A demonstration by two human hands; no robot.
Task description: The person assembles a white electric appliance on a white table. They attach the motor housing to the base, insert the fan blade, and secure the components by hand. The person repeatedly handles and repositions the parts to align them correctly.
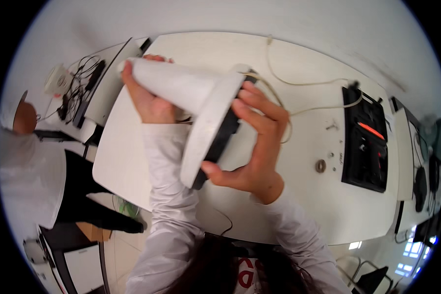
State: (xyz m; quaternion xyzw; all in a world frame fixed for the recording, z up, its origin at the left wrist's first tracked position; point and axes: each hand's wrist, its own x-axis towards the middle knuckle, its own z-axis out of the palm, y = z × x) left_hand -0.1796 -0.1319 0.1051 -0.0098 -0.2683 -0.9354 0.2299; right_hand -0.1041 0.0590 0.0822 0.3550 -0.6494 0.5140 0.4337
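Observation:
Above the white table, I hold a white appliance stand (176, 83) tilted on its side. Its tapering column points to the upper left, and its broad round base turns a black underside to the right. Wrapped round the column near its narrow end is my left hand (152, 100). My right hand (259, 142) grips the base by its edge, fingers spread along the far rim and thumb at the near rim. From beside the base, a pale cord (323, 83) trails over the table to the right. What lies under the base's far edge is hidden.
An open black tool case (362, 161) with an orange tool (370, 130) lies at right. Beside it are a brown ring-shaped piece (320, 165) and several small metal parts (332, 126). A person (34, 171) stands at left, near a side table with tangled black cables (78, 83).

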